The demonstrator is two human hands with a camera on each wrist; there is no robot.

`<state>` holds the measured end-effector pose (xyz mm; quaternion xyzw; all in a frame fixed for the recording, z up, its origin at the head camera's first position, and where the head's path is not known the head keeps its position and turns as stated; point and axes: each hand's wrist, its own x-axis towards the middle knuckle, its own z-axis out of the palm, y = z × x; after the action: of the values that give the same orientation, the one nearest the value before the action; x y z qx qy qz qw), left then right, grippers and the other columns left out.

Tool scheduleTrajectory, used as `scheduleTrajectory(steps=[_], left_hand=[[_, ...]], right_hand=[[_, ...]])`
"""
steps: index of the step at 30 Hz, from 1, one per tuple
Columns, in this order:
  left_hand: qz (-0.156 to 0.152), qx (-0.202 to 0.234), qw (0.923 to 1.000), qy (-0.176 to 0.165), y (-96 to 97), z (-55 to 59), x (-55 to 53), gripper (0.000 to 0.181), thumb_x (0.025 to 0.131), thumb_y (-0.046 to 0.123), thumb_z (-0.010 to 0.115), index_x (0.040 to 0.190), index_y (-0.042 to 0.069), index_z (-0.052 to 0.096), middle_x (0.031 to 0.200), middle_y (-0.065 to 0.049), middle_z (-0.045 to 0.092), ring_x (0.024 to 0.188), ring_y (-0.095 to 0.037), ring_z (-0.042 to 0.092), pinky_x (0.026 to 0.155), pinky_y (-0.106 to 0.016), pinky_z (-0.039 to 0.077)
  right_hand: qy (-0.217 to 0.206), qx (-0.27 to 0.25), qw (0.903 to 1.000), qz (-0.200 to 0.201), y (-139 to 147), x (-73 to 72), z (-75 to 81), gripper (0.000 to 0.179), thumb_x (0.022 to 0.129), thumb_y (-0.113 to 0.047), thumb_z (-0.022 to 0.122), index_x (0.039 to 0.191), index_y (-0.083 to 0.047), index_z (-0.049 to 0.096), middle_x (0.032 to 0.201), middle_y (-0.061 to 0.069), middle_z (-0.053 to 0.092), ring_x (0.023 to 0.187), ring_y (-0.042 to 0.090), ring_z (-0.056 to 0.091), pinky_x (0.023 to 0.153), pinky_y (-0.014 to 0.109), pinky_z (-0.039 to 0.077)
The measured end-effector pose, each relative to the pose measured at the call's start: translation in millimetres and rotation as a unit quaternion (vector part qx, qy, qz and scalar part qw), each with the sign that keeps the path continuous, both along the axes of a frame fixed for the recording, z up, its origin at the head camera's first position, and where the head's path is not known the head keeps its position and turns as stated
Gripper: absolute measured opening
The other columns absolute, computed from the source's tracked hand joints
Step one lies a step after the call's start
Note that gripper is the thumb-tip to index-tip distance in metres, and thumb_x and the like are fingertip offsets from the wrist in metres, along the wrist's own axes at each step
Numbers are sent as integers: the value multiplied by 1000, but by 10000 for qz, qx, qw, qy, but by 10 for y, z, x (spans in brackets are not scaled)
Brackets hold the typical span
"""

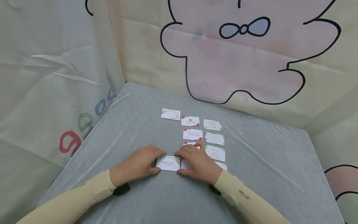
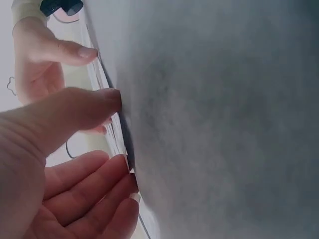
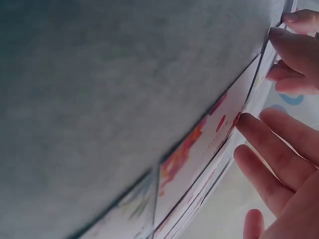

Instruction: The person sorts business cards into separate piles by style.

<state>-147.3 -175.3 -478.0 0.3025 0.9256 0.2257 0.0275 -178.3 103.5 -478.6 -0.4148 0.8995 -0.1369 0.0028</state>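
Note:
A white business card [image 1: 168, 163] with a yellow-green curve and "COMPANY LOGO" print lies at the near left of a card layout. At its left end, my left hand [image 1: 139, 161] holds the card's near and far edges between thumb and fingers. My right hand [image 1: 198, 162] does likewise at the right end, thumb on the near edge and index fingertip at the far corner. Its other fingers spread over red-flowered cards, partly hiding two of them. In the right wrist view, a red-flowered card [image 3: 219, 119] lies flat beside the held card.
Beyond the hands lie another yellow-green card [image 1: 170, 114], red-flowered cards [image 1: 193, 134] in a middle column and green-leaf cards [image 1: 214, 138] in a right column. Grey cloth [image 1: 265, 161] covers the table. Printed curtains [image 1: 145, 56] hang along its back and sides.

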Motion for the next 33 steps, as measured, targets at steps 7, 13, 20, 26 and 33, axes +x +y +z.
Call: scheduleTrajectory(steps=[7,13,20,26,33], left_hand=[[104,92,9999,37,-44,61,-151,52,87,17,87,135,3,70,123,-7,75,112,-23,69,99,-42,59],[290,-49,9995,120,-15,160,-466,58,89,21,87,140,3,67,133,-11,74,125,-29,69,109,-47,57],[355,-340,9986,197,15,233,-1102,59,91,19,83,145,2,64,140,-15,71,132,-33,66,113,-48,54],[431,-616,9971,124,39,240,-1574,60,94,18,79,148,1,61,143,-18,68,134,-33,65,116,-48,52],[753,-611,9950,-247,13,195,-1845,58,100,18,75,152,1,58,152,-16,64,144,-33,59,124,-49,45]], right_hand=[[-125,-79,9992,-372,-69,-116,32,53,87,-42,90,132,-21,72,118,-8,73,126,15,65,107,56,36],[-398,-102,9961,-785,-109,-403,107,58,88,-39,91,139,-19,71,133,-2,75,132,19,66,113,61,34],[-585,-158,9899,-1282,-175,-942,202,58,93,-36,87,145,-18,68,142,1,72,140,22,62,117,60,31],[-697,-316,9853,-1526,-252,-1378,159,56,97,-36,83,147,-17,66,146,2,71,140,22,64,118,54,30],[-947,-428,9781,-1806,-337,-1643,98,54,99,-36,80,148,-19,66,152,3,68,144,27,61,122,58,30]])
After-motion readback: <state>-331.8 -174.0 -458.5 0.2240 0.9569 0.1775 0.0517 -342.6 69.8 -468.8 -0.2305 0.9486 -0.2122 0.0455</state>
